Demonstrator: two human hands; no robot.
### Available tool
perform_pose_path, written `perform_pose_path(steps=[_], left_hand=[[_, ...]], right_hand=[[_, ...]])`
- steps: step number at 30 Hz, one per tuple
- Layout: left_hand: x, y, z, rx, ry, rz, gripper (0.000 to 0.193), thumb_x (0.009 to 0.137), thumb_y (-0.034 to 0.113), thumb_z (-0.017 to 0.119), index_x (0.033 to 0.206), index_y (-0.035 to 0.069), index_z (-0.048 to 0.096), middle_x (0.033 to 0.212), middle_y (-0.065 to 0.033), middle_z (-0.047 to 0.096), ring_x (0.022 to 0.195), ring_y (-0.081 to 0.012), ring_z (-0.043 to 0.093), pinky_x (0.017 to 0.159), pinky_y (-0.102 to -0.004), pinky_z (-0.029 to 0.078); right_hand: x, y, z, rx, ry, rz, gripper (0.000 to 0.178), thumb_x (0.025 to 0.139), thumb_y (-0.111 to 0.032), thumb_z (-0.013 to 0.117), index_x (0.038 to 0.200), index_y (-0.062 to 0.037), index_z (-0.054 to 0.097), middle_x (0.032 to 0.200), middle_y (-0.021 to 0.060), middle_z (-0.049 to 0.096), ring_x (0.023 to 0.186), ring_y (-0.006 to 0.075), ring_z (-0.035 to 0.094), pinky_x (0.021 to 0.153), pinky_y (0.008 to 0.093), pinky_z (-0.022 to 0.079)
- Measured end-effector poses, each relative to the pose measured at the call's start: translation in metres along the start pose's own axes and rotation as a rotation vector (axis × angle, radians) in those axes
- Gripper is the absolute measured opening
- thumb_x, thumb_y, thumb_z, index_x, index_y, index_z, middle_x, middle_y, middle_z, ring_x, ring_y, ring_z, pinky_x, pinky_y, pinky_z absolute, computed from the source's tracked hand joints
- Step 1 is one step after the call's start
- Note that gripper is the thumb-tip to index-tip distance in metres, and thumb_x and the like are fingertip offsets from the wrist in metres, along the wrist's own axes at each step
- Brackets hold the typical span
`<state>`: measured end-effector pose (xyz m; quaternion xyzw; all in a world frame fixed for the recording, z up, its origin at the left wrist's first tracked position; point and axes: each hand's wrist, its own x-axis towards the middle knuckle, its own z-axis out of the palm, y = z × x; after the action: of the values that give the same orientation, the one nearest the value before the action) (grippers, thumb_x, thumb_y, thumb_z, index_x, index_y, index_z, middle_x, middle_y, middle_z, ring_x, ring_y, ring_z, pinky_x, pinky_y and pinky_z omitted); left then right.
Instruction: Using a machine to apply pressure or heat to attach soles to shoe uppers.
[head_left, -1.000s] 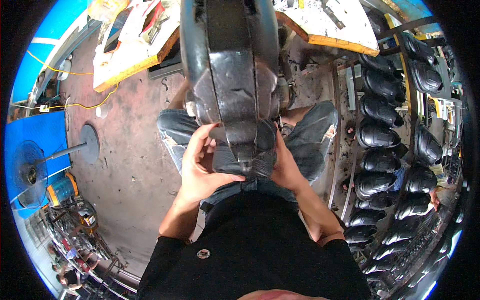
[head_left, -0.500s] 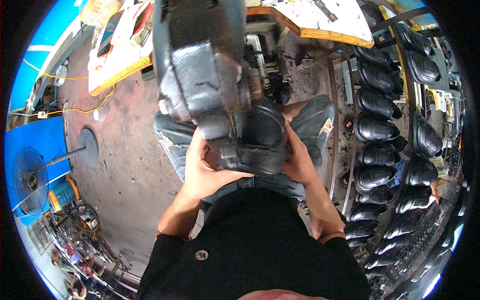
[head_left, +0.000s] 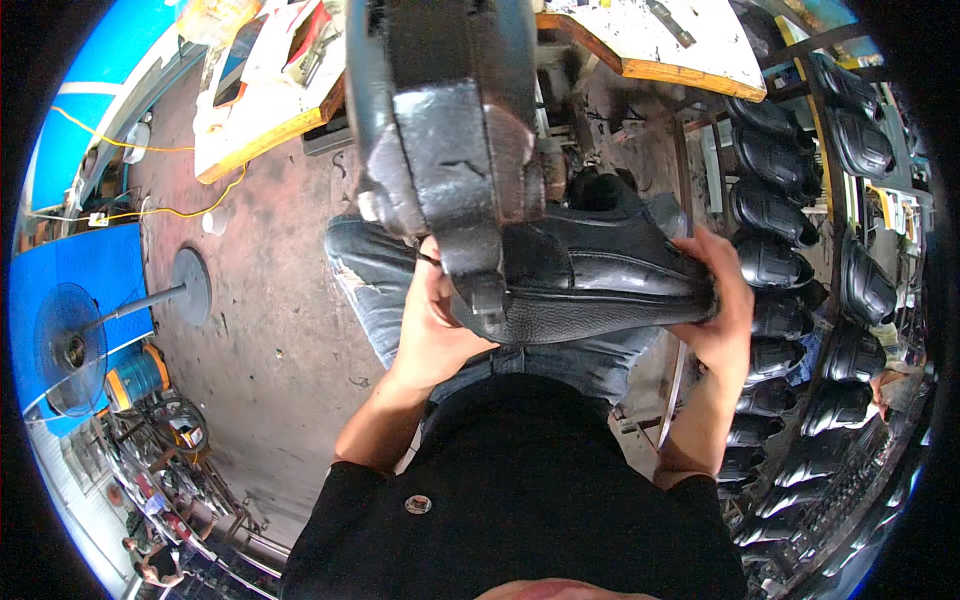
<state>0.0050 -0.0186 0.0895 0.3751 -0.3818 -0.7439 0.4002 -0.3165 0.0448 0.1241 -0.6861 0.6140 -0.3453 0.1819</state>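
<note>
A black leather shoe (head_left: pixel 612 275) lies crosswise over my lap, one end by the machine head and the other stretching to the right. My right hand (head_left: pixel 722 305) is wrapped round its right end, thumb underneath and fingers over the edge. At the shoe's left end, my left hand (head_left: pixel 440 325) grips it from below, its fingers partly hidden by the machine. A large dark machine head (head_left: pixel 445 150) with a worn metal face reaches down in front of me. Its narrow lower tip meets or overlaps the shoe's left part; I cannot tell whether they touch.
White worktables with wooden edges stand ahead on the left (head_left: pixel 270 135) and right (head_left: pixel 690 65). Racks of black shoes (head_left: pixel 775 205) line my right side. To the left are a standing fan (head_left: pixel 75 348) and a yellow cable (head_left: pixel 200 209) on the floor.
The shoe has turned from end-on to lying crosswise, its far end swung out to the right. My right hand has moved right with it, while my left hand stays by the machine tip.
</note>
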Motion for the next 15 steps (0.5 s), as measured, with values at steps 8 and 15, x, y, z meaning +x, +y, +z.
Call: perform_pose_path(steps=[8,15], left_hand=[[-0.005,-0.032,-0.006,-0.544,0.060,-0.172,0.090,0.067,-0.020,0.079,0.145,0.004,0.041,0.129,-0.0096,0.061,0.111,-0.0223,0.065,0.090,-0.0361,0.057],[0.015,-0.044,-0.010,-0.167,-0.058,-0.097,0.077,0.083,-0.011,0.066,0.153,0.003,0.039,0.139,-0.0173,0.059,0.124,-0.0261,0.060,0.110,-0.0398,0.045]], right_hand=[[-0.012,-0.018,-0.017,0.261,0.184,0.080,0.095,0.047,-0.014,0.094,0.135,-0.0013,0.059,0.123,0.0167,0.071,0.113,0.0323,0.065,0.105,0.0442,0.048],[-0.084,0.012,-0.017,0.580,0.414,0.161,0.074,0.063,-0.025,0.098,0.121,-0.0035,0.058,0.123,0.0184,0.067,0.113,0.0307,0.065,0.100,0.0435,0.050]])
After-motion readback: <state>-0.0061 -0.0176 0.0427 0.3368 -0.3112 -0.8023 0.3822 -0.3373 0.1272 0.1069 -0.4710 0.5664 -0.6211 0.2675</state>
